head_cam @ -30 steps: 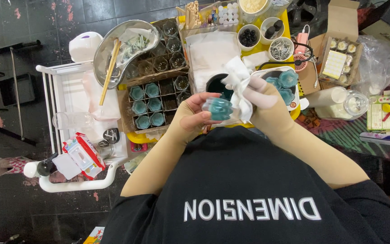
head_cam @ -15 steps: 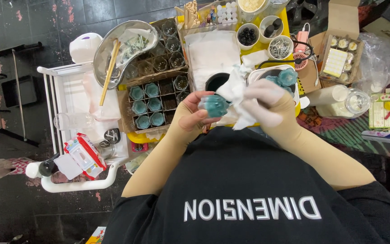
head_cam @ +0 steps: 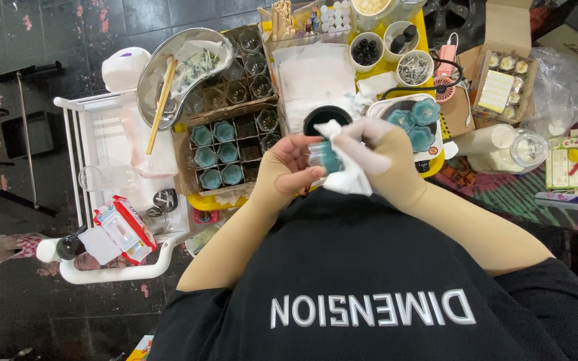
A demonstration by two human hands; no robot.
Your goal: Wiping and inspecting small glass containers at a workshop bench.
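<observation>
A white cart [head_cam: 88, 167] stands at the left of the scene, and beside it a yellow surface [head_cam: 429, 27] crowded with work things stretches to the right. On the cart's far end rests a metal kidney-shaped tray [head_cam: 182, 60] with wooden sticks [head_cam: 158, 107] laid across it. Just right of the tray sits a brown divided box [head_cam: 235, 144]; several of its compartments hold teal-filled glass cups [head_cam: 212, 157], others hold empty ones. Farther off lie a stack of white tissues [head_cam: 312, 73] and small white bowls [head_cam: 389, 40] of dark and metallic bits. To the right a white tray [head_cam: 423, 124] carries more teal pieces, and a cardboard box [head_cam: 503, 73] stands farther right.

Near the middle, above the black shirt, both hands meet. The left hand [head_cam: 289, 170], in a tan fingerless sleeve, pinches a small teal-filled glass [head_cam: 322, 157] between thumb and fingertips, held up off the surface just near of a round black dish [head_cam: 326, 117]. The right hand [head_cam: 376, 150], in a pale glove, is curled around a white cloth [head_cam: 346, 167] and presses it against the glass's right side.

By the look of it, the step in hand is wiping the outside of the glass clean. The next move seems to call for turning the glass in the left fingers so the cloth reaches the unwiped side, keeping it upright and the grip light.
</observation>
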